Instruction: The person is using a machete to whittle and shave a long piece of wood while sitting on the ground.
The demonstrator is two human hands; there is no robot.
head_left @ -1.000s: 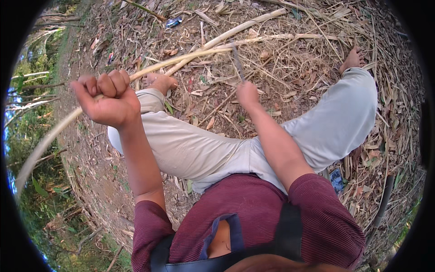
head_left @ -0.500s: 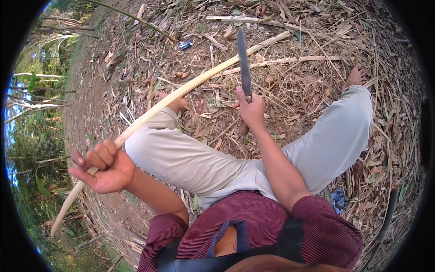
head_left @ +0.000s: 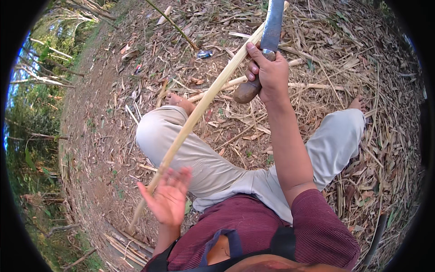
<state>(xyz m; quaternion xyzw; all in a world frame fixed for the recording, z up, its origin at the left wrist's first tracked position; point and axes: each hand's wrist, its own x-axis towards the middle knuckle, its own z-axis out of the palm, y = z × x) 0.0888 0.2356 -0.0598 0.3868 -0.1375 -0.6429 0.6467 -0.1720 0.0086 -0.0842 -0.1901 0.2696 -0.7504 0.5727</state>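
A long, pale split strip of bamboo or wood (head_left: 204, 105) slants from the upper middle down to the lower left, across my left knee. My right hand (head_left: 273, 78) is closed round the brown wooden handle of a big knife (head_left: 272, 28), its broad blade pointing up and cut off by the frame's top edge. The right thumb presses against the strip's far part, beside the blade. Slightly blurred, my left hand (head_left: 168, 199) is open, palm up and fingers spread. The strip's lower part passes at its thumb; whether they touch, I cannot tell.
Dry leaves and shavings cover the ground, with more pale strips (head_left: 312, 85) beyond my legs. A bundle of split strips (head_left: 123, 248) lies at the lower left. A thin green stalk (head_left: 174, 26) slants at the top. A dark pole (head_left: 377, 240) lies at right; trees stand at left.
My left hand has opened from its grip on the strip and moved right. My right hand has risen with the knife to the strip's far part. The strip now slants more steeply.
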